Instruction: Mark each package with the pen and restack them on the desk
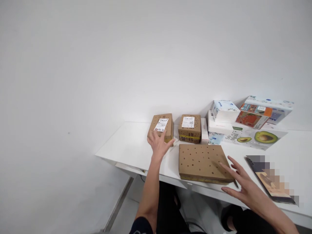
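My left hand [159, 144] is spread over the near side of a brown cardboard box [156, 122] with a white shipping label, at the left of the table. Whether the fingers touch that box I cannot tell. Spread fingers also show on my right hand [240, 180], which hovers by the right end of a wider, flat cardboard box [200, 162] dotted with small dark marks. Beyond this flat box stands a smaller labelled cardboard box [190, 128] with yellow tape. A thin dark pen-like tip [236, 184] pokes out beside the flat box, near my right hand.
Several cartons are piled at the back right, among them an avocado-printed box [258, 138], an orange box [254, 117] and a white-and-blue box [225, 110]. A magazine-like item [270, 185], partly pixelated, lies at the right of the white table [131, 139]. A wall rises behind.
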A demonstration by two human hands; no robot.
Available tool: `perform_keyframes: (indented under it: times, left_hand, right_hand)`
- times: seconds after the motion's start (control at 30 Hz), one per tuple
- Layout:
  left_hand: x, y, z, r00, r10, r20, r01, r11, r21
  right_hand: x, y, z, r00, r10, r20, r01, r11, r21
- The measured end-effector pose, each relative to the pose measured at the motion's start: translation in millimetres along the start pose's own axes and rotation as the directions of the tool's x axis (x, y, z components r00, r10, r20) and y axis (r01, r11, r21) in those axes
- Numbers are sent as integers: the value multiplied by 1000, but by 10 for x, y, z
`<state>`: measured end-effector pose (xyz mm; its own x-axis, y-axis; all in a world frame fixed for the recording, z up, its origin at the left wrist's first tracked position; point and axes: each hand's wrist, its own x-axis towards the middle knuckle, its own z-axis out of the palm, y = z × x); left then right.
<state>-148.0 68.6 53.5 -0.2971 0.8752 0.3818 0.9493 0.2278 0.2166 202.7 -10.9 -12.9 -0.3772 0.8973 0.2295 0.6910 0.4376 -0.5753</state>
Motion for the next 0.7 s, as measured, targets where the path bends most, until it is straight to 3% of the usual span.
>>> perform_keyframes:
  times: [0.1,0.2,0.37,0.53,0.7]
  left_hand:
    - [251,-172,101,993,-46,106,41,998,53]
    - [359,-234,254,980,-47,191,42,999,33]
    - [365,-307,424,986,-77,146,83,996,-35]
    - [359,-553,376,994,-96,46,97,995,-15]
    - [362,-999,202,987,-143,77,141,990,23]
  right_hand:
    - [36,-12,173,997,-71,13,72,995,-73]
    - [61,-27,305,992,-115,-54,106,984,-143]
    - [63,-153,411,968,-221,-119,186,951,-248]
    - [20,-400,466,950,-302,-77,276,931,-239]
    - [-2,-623,658,948,-317,12,315,935,-163]
